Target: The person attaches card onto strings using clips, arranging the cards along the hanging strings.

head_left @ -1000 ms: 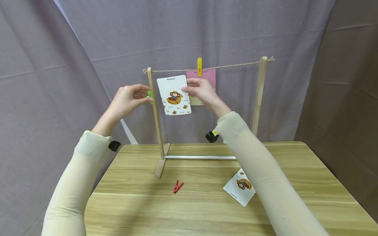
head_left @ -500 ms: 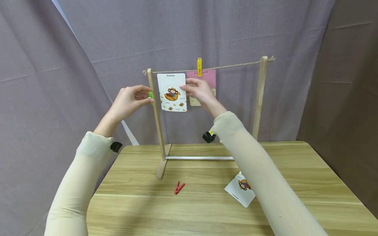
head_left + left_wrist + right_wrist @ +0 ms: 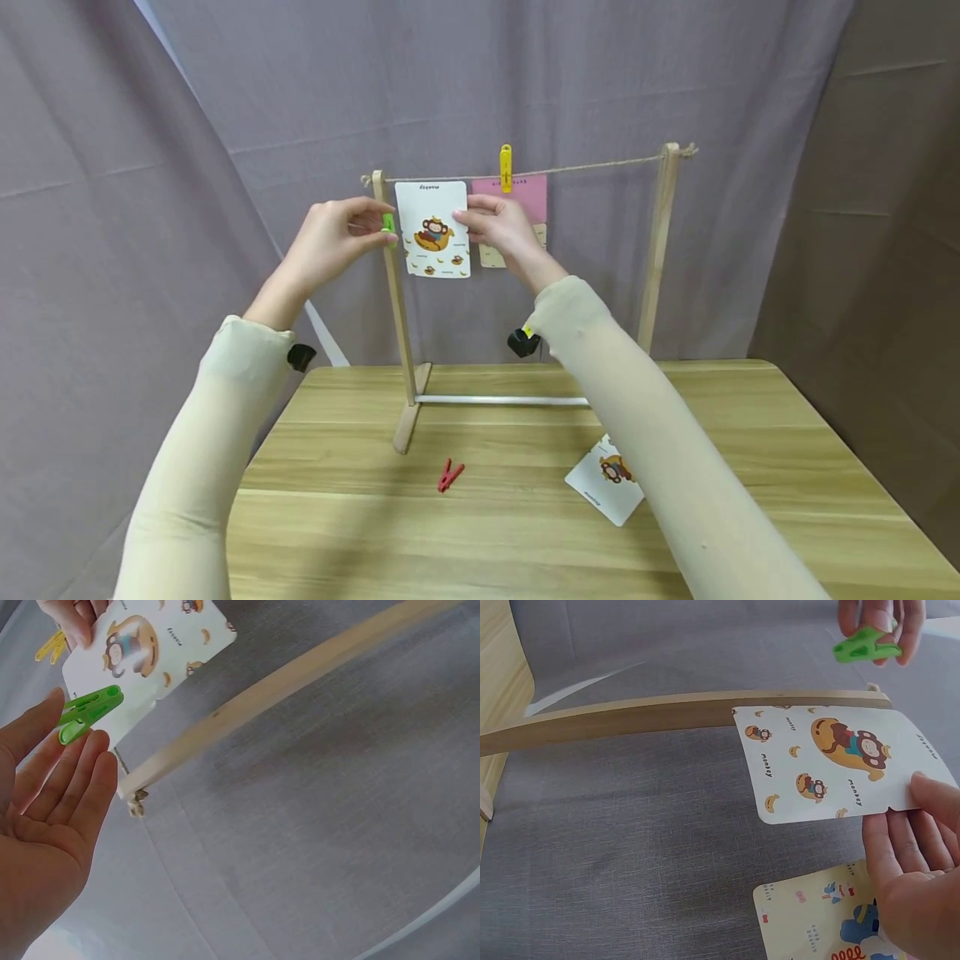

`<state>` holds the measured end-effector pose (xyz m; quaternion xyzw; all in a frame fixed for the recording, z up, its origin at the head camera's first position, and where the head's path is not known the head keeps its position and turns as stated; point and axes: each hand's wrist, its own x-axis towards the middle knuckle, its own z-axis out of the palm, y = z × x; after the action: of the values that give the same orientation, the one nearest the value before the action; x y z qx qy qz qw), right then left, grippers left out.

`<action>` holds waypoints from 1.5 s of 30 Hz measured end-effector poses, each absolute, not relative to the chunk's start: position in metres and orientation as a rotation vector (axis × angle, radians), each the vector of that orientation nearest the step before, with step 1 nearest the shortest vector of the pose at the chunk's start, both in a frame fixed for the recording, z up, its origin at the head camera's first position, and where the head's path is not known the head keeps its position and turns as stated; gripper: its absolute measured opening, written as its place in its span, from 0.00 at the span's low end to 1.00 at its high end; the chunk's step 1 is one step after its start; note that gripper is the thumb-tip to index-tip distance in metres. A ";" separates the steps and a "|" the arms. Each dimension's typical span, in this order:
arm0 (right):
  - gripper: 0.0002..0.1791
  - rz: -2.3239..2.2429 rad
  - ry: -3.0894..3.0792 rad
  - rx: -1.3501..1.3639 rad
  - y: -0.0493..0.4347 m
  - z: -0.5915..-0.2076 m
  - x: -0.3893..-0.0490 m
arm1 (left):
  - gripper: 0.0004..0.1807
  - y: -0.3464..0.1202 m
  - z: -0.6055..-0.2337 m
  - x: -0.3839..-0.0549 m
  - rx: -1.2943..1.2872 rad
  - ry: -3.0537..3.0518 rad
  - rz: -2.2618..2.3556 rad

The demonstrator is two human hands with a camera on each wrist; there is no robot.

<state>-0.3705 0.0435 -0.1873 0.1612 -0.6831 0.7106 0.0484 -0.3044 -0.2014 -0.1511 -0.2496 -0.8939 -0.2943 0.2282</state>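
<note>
My right hand (image 3: 506,229) pinches the right edge of a white card (image 3: 432,229) printed with a monkey on a banana. The card's top edge is right at the twine line (image 3: 592,168), close to the left post. In my left hand (image 3: 333,242) a green clothespin (image 3: 90,712) is pinched between thumb and fingers, just left of the card. In the right wrist view the clothespin and the card are apart. A pink and cream card (image 3: 528,200) hangs from the line under a yellow clothespin (image 3: 506,168), partly hidden behind my right hand.
The line runs between two wooden posts (image 3: 656,250), with a white bar (image 3: 502,401) low between them. On the wooden table (image 3: 337,517) lie a red clothespin (image 3: 450,475) and another monkey card (image 3: 607,483), partly covered by my right sleeve. A grey curtain (image 3: 562,75) hangs behind.
The white card has moved slightly up and left, straightening beside the left post. My left hand with the green clothespin has risen and shifted a little right, toward the card.
</note>
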 end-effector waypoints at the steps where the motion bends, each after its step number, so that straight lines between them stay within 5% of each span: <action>1: 0.24 2.164 -2.083 0.494 0.043 -0.187 -0.371 | 0.21 -0.200 -0.149 -0.305 -0.686 -2.462 -0.810; 45: 0.24 2.203 -2.064 0.436 0.035 -0.187 -0.375 | 0.13 -0.165 -0.092 -0.318 -0.731 -2.306 -0.626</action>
<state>-0.3751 0.0346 -0.1867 0.1428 -0.6759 0.7216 0.0455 -0.3177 -0.1652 -0.0924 -0.2777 -0.8756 -0.2375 0.3159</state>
